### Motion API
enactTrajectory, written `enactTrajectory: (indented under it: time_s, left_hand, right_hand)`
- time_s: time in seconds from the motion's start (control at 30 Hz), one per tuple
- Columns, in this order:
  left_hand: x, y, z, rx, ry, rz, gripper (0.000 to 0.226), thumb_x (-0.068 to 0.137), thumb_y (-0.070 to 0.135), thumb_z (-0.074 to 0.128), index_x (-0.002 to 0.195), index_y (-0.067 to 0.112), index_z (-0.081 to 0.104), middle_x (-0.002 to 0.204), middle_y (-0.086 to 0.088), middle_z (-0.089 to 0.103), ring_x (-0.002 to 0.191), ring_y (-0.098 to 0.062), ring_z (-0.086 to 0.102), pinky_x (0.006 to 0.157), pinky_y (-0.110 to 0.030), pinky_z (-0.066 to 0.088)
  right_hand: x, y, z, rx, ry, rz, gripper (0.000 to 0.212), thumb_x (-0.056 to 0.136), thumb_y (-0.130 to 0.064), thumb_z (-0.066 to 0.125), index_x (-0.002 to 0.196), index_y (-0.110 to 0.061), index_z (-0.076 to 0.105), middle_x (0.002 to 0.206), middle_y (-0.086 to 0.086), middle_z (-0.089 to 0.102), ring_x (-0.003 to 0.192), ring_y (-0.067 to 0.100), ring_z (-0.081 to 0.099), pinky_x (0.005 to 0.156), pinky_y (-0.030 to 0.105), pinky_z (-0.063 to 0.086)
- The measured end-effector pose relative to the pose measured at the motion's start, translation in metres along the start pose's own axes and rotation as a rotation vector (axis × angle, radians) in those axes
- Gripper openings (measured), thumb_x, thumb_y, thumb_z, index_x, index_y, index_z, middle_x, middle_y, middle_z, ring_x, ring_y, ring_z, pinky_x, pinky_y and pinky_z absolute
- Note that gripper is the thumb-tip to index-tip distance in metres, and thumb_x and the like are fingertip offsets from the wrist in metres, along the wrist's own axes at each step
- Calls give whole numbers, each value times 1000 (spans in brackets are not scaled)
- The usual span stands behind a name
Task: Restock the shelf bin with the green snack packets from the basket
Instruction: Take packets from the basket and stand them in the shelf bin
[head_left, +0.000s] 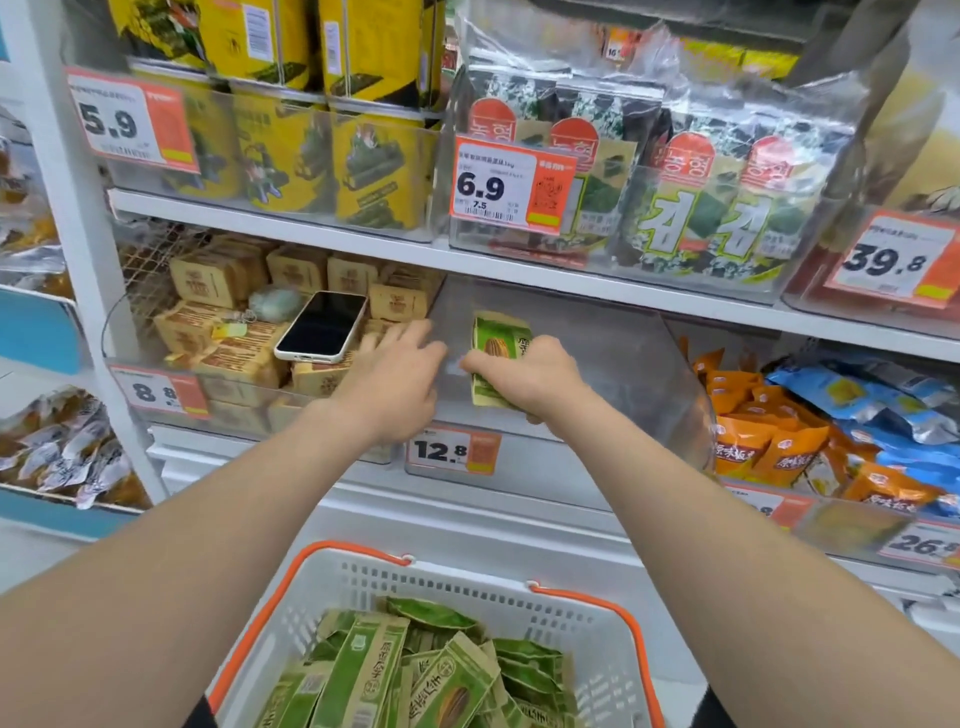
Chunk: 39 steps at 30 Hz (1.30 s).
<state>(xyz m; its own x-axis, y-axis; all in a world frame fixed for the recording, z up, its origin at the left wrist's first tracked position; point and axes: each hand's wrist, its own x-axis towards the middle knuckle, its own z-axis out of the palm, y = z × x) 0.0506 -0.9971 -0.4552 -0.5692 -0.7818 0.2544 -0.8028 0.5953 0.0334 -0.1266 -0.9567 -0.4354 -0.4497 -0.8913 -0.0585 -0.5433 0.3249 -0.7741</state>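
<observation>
A clear plastic shelf bin (613, 364) with a 12.8 price tag sits at mid-shelf. My right hand (530, 379) is shut on a green snack packet (498, 338), holding it upright inside the bin's left part. My left hand (395, 374) reaches just left of it at the bin's left wall, fingers spread, holding nothing. Below, a white basket with orange handles (587, 618) holds several green snack packets (415, 675).
A phone (322, 325) lies on tan boxed snacks in the bin to the left. Orange and blue packets (779, 431) fill the bin to the right. Seaweed packs and yellow bags stand on the shelf above.
</observation>
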Motion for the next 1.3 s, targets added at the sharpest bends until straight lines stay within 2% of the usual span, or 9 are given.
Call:
enactTrajectory:
  time_s: [0.13, 0.27, 0.37, 0.53, 0.67, 0.87, 1.03, 1.17, 1.3]
  left_hand:
    - [9, -2, 9, -11, 19, 2, 45, 95, 24, 55, 139, 14, 50, 145, -17, 35, 131, -39, 45, 96, -48, 42]
    - [18, -6, 11, -219, 33, -38, 39, 95, 26, 56, 132, 15, 60, 123, -11, 40, 117, -40, 54, 91, -46, 50]
    - [22, -12, 14, -293, 18, -44, 33, 96, 24, 55, 126, 23, 69, 119, -7, 35, 109, -38, 57, 97, -45, 49]
    - [24, -13, 22, -410, 44, -77, 20, 92, 21, 57, 100, 28, 74, 134, -7, 33, 113, -36, 57, 99, -46, 51]
    - [28, -2, 24, -417, 121, -152, 18, 90, 22, 59, 84, 26, 75, 136, -7, 37, 103, -34, 59, 91, -46, 54]
    - [27, -3, 30, -403, 157, -142, 17, 90, 22, 60, 84, 25, 75, 143, -5, 35, 115, -34, 59, 91, -47, 54]
    - [28, -2, 33, -353, 186, -151, 17, 92, 23, 59, 87, 23, 75, 145, -6, 36, 106, -34, 59, 86, -45, 54]
    - [26, 0, 33, -319, 195, -154, 17, 92, 22, 59, 87, 22, 75, 142, -7, 36, 98, -32, 58, 81, -44, 52]
    - [24, 1, 30, -291, 187, -146, 16, 94, 24, 58, 89, 22, 74, 143, -7, 36, 93, -29, 54, 80, -45, 52]
  right_hand:
    - [33, 10, 23, 20, -2, -20, 40, 73, -55, 78, 91, -22, 64, 99, 3, 69, 100, 27, 67, 87, 39, 59]
    - [68, 17, 44, 122, -54, 75, 78, 67, -61, 86, 123, -14, 59, 118, 5, 67, 106, 25, 67, 93, 40, 60]
    - [87, 12, 54, 81, -67, 31, 84, 86, -60, 75, 140, -7, 39, 131, 11, 58, 118, 30, 60, 100, 44, 54]
    - [119, 1, 58, 67, 66, 20, 41, 100, -23, 61, 133, -8, 42, 126, 13, 62, 111, 33, 63, 79, 37, 51]
    - [133, 7, 62, -17, 103, 6, 35, 91, -17, 65, 122, -16, 48, 117, 7, 64, 104, 30, 64, 85, 39, 57]
    - [148, 12, 67, 5, 233, 38, 28, 91, -24, 64, 116, -10, 63, 123, 16, 66, 107, 35, 66, 84, 37, 57]
    - [139, 9, 64, 108, 267, -82, 49, 92, -24, 68, 135, -11, 49, 127, 11, 64, 118, 31, 62, 93, 39, 56]
    - [131, 8, 66, -101, 20, -214, 34, 90, -17, 70, 124, -26, 69, 136, 6, 47, 109, 25, 55, 106, 22, 43]
    - [122, 10, 66, -291, -217, -215, 62, 98, -19, 63, 156, -26, 43, 156, 15, 13, 135, 39, 44, 116, 27, 32]
